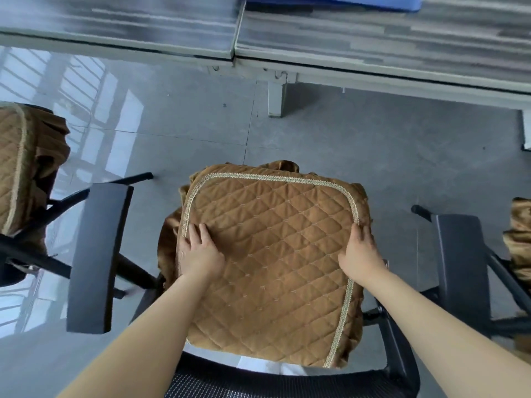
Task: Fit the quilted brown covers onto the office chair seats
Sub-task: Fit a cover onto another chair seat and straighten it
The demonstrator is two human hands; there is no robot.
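A person stands behind an office chair [287,380], both palms pressed flat on a quilted brown cover [273,254] that lies across the seat between the two black armrests [99,254]. The left hand [201,251] rests with fingers spread and released near the cover's left braided edge; the right hand [360,254] lies along the right edge, fingers extended over the trim, gripping nothing. The cover appears only draped: its near edge stops short of the backrest, with a pale strip showing beneath, and its skirt bunches loosely at the far corners. Left so, it could slide askew or ride up once the hands lift, since no hem looks tucked under the seat. A second covered chair [20,168] sits to the left, by the grey desks [373,38].
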